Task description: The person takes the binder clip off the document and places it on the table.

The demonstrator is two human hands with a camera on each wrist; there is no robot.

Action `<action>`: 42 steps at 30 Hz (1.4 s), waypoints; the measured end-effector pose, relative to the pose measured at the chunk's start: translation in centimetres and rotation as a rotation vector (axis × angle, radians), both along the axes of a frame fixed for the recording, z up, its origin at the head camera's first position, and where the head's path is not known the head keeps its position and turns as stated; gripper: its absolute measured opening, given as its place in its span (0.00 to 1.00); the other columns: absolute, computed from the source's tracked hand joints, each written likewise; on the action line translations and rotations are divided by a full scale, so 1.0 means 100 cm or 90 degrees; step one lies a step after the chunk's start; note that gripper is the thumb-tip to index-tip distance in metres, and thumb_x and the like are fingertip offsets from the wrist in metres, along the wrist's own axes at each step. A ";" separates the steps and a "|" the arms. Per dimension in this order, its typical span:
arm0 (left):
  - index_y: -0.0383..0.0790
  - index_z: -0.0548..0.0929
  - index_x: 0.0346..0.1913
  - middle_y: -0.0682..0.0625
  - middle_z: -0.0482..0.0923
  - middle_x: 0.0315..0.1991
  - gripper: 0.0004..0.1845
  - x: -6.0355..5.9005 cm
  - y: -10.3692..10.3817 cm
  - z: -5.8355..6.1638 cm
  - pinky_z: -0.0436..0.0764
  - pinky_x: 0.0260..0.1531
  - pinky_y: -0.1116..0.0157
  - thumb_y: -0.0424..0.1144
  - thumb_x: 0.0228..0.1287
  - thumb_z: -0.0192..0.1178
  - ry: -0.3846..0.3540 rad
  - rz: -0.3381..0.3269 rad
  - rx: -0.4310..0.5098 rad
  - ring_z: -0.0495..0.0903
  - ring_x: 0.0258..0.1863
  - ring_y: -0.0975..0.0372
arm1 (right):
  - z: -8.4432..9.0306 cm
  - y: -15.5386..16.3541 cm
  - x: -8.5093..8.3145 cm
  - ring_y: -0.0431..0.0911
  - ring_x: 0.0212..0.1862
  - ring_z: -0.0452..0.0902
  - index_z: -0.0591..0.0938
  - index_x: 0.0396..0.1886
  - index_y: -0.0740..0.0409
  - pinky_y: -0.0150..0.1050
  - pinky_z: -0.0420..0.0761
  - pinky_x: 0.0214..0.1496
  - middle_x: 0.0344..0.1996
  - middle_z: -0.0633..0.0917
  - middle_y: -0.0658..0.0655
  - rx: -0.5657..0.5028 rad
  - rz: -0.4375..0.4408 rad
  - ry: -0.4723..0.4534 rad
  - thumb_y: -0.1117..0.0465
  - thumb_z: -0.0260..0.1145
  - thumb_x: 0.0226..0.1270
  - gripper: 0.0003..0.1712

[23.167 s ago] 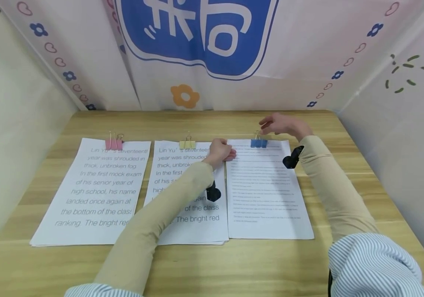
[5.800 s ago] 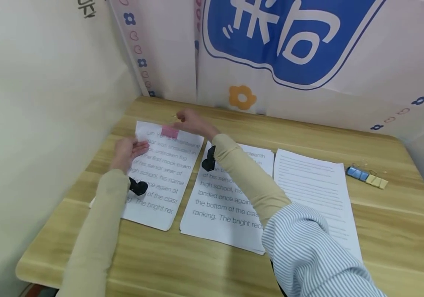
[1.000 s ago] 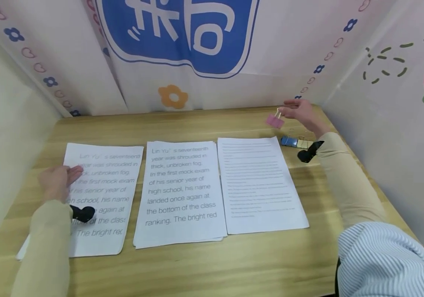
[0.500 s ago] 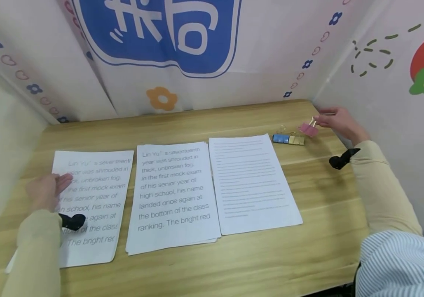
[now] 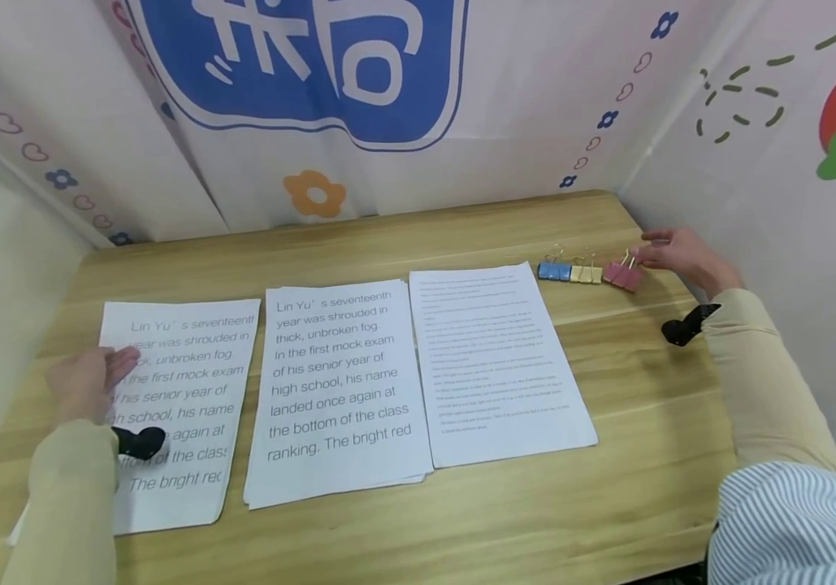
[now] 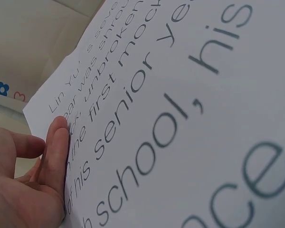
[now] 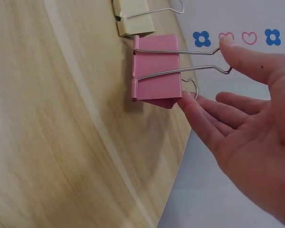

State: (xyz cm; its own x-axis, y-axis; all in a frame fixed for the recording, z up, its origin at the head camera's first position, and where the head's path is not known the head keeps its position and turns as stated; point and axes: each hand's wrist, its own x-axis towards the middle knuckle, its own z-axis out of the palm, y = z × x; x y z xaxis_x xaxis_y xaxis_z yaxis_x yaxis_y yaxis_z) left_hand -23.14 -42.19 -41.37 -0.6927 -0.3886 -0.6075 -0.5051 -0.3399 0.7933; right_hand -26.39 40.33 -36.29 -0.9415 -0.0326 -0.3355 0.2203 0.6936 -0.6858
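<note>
My right hand (image 5: 644,250) hovers at the table's far right, by a pink binder clip (image 5: 624,274) that lies on the wood. In the right wrist view the hand (image 7: 206,76) has straight fingers; thumb and a fingertip just touch the wire handles of the pink clip (image 7: 156,69). A yellow clip (image 5: 586,274) and a blue clip (image 5: 553,271) lie in a row to its left. My left hand (image 5: 121,361) rests flat on the left paper stack (image 5: 191,357), its fingers (image 6: 57,142) straight along the sheet's left edge.
Three paper stacks lie side by side: the left one, a middle large-print stack (image 5: 337,382) and a small-print stack (image 5: 498,357). Cloth-covered walls close the wooden table (image 5: 403,236) at the back, left and right. The right wall is close behind my right hand.
My right hand carried the pink clip rightward and down, set it on the table beside the yellow clip, and its fingers loosened. The left hand stayed on the left stack.
</note>
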 end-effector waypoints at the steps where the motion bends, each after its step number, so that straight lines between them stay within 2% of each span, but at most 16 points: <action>1: 0.50 0.43 0.74 0.57 0.83 0.19 0.35 0.000 0.000 0.000 0.85 0.36 0.73 0.39 0.71 0.47 0.002 0.001 0.002 0.86 0.25 0.66 | 0.000 0.000 0.000 0.30 0.45 0.79 0.48 0.72 0.73 0.46 0.72 0.68 0.66 0.62 0.76 0.003 0.001 0.001 0.43 0.55 0.69 0.49; 4: 0.50 0.44 0.74 0.57 0.83 0.19 0.35 0.000 -0.001 0.001 0.85 0.36 0.73 0.39 0.71 0.48 0.004 0.002 0.003 0.86 0.26 0.66 | -0.002 -0.002 -0.001 0.31 0.45 0.79 0.47 0.72 0.74 0.38 0.76 0.64 0.66 0.63 0.77 -0.004 -0.001 -0.001 0.44 0.56 0.69 0.49; 6: 0.49 0.43 0.75 0.57 0.83 0.19 0.35 0.000 -0.001 0.001 0.85 0.37 0.74 0.39 0.71 0.48 0.004 -0.002 0.000 0.86 0.26 0.66 | -0.005 -0.002 -0.002 0.22 0.39 0.75 0.45 0.72 0.74 0.31 0.78 0.59 0.66 0.62 0.77 -0.016 -0.003 -0.006 0.45 0.55 0.70 0.49; 10: 0.49 0.42 0.75 0.58 0.82 0.19 0.36 0.001 -0.001 0.001 0.85 0.37 0.74 0.40 0.71 0.49 0.001 -0.005 -0.007 0.86 0.25 0.67 | -0.009 -0.003 -0.004 0.22 0.39 0.75 0.43 0.72 0.74 0.32 0.79 0.59 0.66 0.62 0.76 -0.038 -0.005 -0.011 0.45 0.54 0.71 0.49; 12: 0.49 0.42 0.75 0.58 0.82 0.19 0.36 0.002 -0.001 0.001 0.85 0.36 0.74 0.40 0.71 0.49 -0.002 -0.004 -0.010 0.86 0.25 0.68 | -0.011 -0.003 -0.005 0.24 0.40 0.76 0.43 0.72 0.75 0.28 0.79 0.55 0.64 0.67 0.74 -0.042 -0.006 -0.002 0.46 0.53 0.72 0.48; 18: 0.49 0.41 0.75 0.60 0.82 0.19 0.37 0.004 0.001 0.001 0.85 0.35 0.74 0.41 0.71 0.48 -0.005 -0.015 -0.025 0.85 0.25 0.68 | -0.019 -0.007 -0.008 0.26 0.38 0.77 0.45 0.70 0.77 0.23 0.80 0.47 0.49 0.80 0.57 -0.073 -0.014 0.018 0.51 0.50 0.74 0.42; 21: 0.49 0.41 0.75 0.60 0.81 0.20 0.36 0.005 0.002 0.001 0.85 0.35 0.75 0.41 0.71 0.47 -0.001 -0.015 -0.027 0.85 0.25 0.69 | -0.022 -0.008 -0.010 0.26 0.37 0.76 0.44 0.70 0.79 0.23 0.80 0.45 0.41 0.81 0.46 -0.097 -0.025 0.018 0.53 0.50 0.74 0.42; 24: 0.48 0.42 0.75 0.61 0.81 0.20 0.36 0.006 0.003 0.001 0.85 0.35 0.75 0.42 0.71 0.47 0.002 -0.021 -0.035 0.85 0.25 0.70 | -0.023 -0.009 -0.012 0.26 0.36 0.76 0.44 0.70 0.79 0.22 0.79 0.43 0.37 0.80 0.42 -0.101 -0.032 0.019 0.53 0.50 0.74 0.42; 35: 0.47 0.45 0.75 0.62 0.81 0.20 0.34 0.005 0.003 0.002 0.84 0.34 0.76 0.42 0.72 0.46 0.007 -0.029 -0.051 0.85 0.25 0.71 | -0.026 -0.012 -0.011 0.25 0.36 0.74 0.46 0.70 0.78 0.21 0.77 0.42 0.44 0.81 0.51 -0.051 -0.036 0.029 0.48 0.49 0.73 0.44; 42: 0.50 0.49 0.74 0.63 0.81 0.21 0.32 0.005 0.002 0.003 0.84 0.34 0.76 0.43 0.71 0.48 -0.004 -0.013 -0.042 0.84 0.26 0.71 | -0.028 -0.014 -0.012 0.24 0.35 0.74 0.48 0.70 0.77 0.21 0.77 0.41 0.44 0.82 0.51 -0.035 -0.042 0.037 0.49 0.49 0.74 0.42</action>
State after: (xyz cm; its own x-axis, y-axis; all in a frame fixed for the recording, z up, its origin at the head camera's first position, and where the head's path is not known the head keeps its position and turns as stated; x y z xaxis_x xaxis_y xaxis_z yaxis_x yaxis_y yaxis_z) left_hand -22.68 -42.00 -41.09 -0.6966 -0.4144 -0.5856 -0.5165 -0.2767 0.8103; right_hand -27.61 38.96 -39.06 -0.9599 0.0133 -0.2799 0.2232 0.6401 -0.7351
